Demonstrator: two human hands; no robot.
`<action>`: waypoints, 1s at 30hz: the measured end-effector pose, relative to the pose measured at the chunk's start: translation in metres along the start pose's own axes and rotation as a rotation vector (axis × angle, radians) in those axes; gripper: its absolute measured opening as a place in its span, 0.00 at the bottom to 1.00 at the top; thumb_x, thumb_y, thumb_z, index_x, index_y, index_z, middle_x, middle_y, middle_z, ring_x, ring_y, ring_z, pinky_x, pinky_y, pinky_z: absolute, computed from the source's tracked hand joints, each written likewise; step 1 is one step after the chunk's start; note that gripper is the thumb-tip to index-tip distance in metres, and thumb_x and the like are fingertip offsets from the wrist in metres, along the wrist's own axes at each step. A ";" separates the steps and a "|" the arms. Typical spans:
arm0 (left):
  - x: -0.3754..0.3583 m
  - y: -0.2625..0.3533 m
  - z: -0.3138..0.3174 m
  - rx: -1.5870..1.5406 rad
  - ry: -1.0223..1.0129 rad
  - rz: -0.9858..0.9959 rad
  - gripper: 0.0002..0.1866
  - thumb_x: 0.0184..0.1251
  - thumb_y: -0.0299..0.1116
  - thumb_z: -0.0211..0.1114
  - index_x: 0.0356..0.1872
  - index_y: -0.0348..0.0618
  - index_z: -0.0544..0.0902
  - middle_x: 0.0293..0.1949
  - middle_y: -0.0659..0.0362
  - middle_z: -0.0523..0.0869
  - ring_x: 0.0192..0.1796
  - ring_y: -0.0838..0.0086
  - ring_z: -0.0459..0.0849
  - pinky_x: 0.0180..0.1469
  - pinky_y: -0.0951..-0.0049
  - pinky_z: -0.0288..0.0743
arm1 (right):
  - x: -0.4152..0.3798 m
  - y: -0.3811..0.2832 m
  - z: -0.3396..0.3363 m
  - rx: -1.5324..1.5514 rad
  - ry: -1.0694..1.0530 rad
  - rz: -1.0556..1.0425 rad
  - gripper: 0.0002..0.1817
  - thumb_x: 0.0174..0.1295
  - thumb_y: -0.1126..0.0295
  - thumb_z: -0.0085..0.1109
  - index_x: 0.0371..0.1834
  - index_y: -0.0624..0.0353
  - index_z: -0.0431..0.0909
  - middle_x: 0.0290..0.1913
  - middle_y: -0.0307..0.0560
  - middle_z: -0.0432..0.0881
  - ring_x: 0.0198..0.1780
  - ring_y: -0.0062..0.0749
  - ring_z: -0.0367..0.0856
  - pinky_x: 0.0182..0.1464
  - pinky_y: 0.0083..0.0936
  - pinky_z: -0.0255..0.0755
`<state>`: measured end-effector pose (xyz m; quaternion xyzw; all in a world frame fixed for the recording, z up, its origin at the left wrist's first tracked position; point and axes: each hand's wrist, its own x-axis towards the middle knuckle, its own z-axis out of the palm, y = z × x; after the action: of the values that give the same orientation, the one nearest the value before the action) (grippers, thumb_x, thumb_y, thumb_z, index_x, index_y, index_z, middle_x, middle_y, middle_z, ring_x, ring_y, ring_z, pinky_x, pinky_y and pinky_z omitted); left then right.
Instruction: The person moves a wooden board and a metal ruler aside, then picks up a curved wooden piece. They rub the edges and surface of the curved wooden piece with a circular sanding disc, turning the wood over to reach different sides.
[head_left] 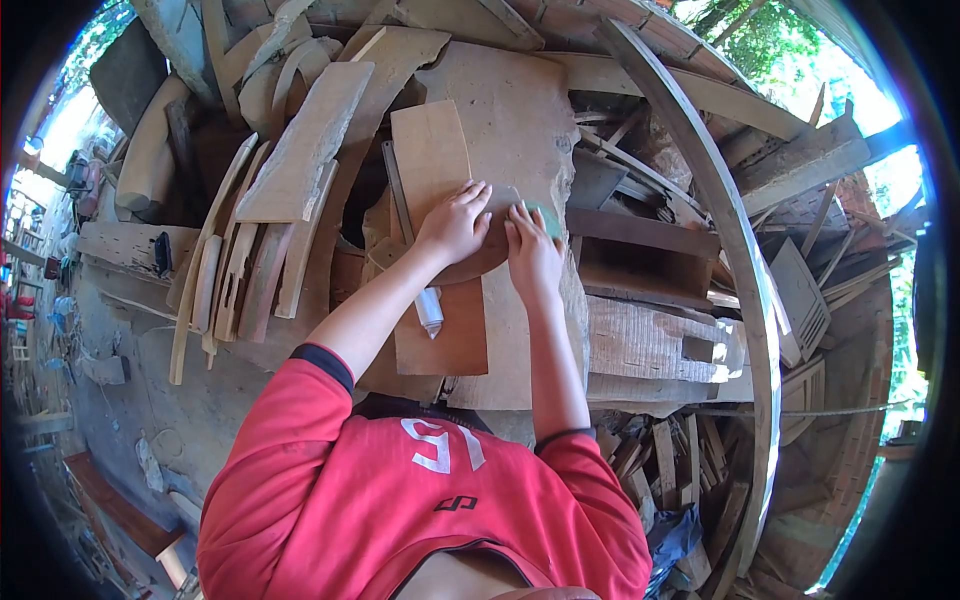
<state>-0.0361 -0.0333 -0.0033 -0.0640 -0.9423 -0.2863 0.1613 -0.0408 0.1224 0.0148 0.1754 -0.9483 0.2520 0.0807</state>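
Observation:
Both hands are on a rounded, brownish flat piece (481, 262) that lies on pale boards. My left hand (456, 223) rests on its left part, fingers pointing up and right and lying flat. Close by on the right, my right hand (534, 252) lies with its fingers stretched over the piece's edge and a green patch (549, 220). Under and beside my left hand is a light rectangular board (430, 145). A white tube with a pointed tip (429, 313) lies below my left wrist on an orange-brown board (450, 350).
Wooden strips (262, 275) and a broad plank (310, 140) are stacked on the left. A long curved beam (735, 220) stands at the right. Behind it are a hollow wooden box (640, 270) and scrap wood. More scraps (690, 460) lie at the lower right.

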 end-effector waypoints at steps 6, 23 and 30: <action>-0.001 0.003 -0.003 -0.011 0.017 -0.005 0.22 0.63 0.33 0.53 0.57 0.33 0.72 0.59 0.45 0.73 0.64 0.58 0.68 0.64 0.66 0.65 | 0.042 0.016 0.023 0.295 -0.017 0.006 0.18 0.67 0.58 0.44 0.56 0.49 0.74 0.61 0.37 0.73 0.64 0.36 0.67 0.60 0.57 0.58; -0.001 0.003 -0.002 -0.046 0.006 -0.059 0.22 0.64 0.35 0.51 0.57 0.36 0.72 0.60 0.47 0.72 0.64 0.61 0.69 0.63 0.66 0.64 | 0.036 0.003 0.024 0.190 0.032 0.036 0.19 0.66 0.58 0.45 0.56 0.50 0.74 0.62 0.38 0.72 0.66 0.37 0.65 0.62 0.57 0.52; -0.001 0.005 -0.004 -0.075 0.006 -0.077 0.23 0.63 0.36 0.52 0.58 0.36 0.72 0.60 0.47 0.72 0.64 0.61 0.69 0.63 0.66 0.65 | -0.019 0.004 -0.002 0.062 -0.037 0.032 0.21 0.67 0.56 0.44 0.61 0.47 0.70 0.65 0.37 0.68 0.68 0.37 0.61 0.63 0.60 0.50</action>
<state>-0.0329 -0.0318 0.0018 -0.0327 -0.9322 -0.3275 0.1504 -0.0241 0.1322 0.0102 0.1670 -0.9440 0.2794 0.0538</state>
